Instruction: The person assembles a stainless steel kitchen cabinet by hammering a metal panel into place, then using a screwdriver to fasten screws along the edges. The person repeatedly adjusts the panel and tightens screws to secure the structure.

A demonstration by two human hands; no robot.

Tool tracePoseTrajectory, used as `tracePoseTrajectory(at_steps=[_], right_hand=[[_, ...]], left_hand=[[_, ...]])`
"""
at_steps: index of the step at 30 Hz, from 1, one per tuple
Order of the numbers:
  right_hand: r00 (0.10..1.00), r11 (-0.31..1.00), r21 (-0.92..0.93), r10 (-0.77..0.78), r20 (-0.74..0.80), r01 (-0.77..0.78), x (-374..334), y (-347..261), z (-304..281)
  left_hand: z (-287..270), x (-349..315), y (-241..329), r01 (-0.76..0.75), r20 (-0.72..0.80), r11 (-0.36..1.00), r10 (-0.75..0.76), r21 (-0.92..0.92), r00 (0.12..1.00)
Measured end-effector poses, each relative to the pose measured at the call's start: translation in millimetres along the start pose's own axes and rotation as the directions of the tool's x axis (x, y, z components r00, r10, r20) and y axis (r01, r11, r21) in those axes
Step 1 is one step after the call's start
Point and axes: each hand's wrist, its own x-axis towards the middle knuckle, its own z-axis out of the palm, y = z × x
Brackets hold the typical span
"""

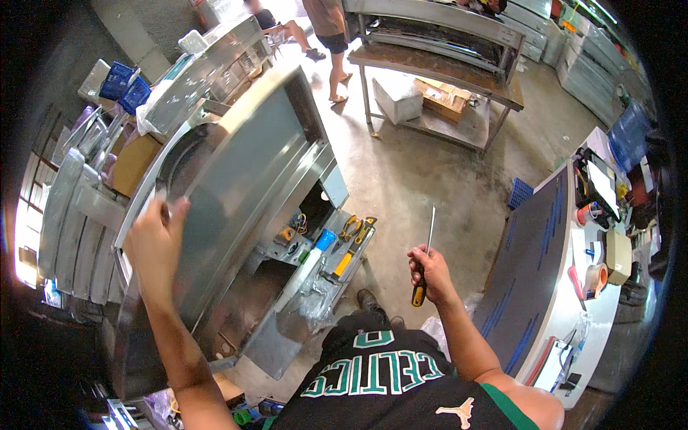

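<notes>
In my right hand (432,272) is a screwdriver (419,294) with a black and yellow handle, its thin metal shaft pointing up and away from me. The fingers are wrapped round the handle. My left hand (154,240) is at the far left, by the edge of a large tilted metal panel (244,172) on a steel cabinet. Its fingers are bent and closed together, slightly blurred, and what they hold, if anything, cannot be made out. Below the panel, a metal shelf (304,276) carries a blue-capped tube (325,239), pliers (350,228) and a yellow and black tool (352,252).
To the right stands a white-edged workbench (559,287) with tape rolls (595,279) and papers. A steel worktable (430,68) is ahead, with a cardboard box (442,99) underneath. Two people are in the background, one standing (328,32), one seated. Blue baskets (122,84) lie at the back left.
</notes>
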Motion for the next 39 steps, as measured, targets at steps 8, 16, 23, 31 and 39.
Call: tracePoseTrajectory(at_steps=[8,16,23,31,39], right_hand=[[0.999,0.963,-0.268,-0.027,0.035,0.035,90.6,-58.9,36.9],[0.957,0.934,-0.314,-0.079,0.278,0.169,222.1,-87.7,57.4],[0.851,0.884,-0.453,0.15,0.503,0.112,313.5,-114.4,54.6],[0.727,0.811,-0.572,0.318,0.609,0.124,357.6,-130.6,57.7],[0.606,0.737,-0.636,0.404,0.685,0.229,357.3,-126.1,63.3]], left_hand=[[10.9,14.3,-7.9,0.073,-0.042,0.993,-0.077,-0.09,0.996],[41.0,35.5,7.7,-0.006,-0.153,0.999,0.014,0.051,0.988],[41.7,31.4,13.8,0.074,-0.077,0.997,-0.071,0.035,0.994],[35.7,73.9,55.6,0.128,0.066,0.99,-0.123,-0.065,0.99],[51.5,111.9,108.0,0.174,0.108,0.985,-0.171,-0.02,0.979]])
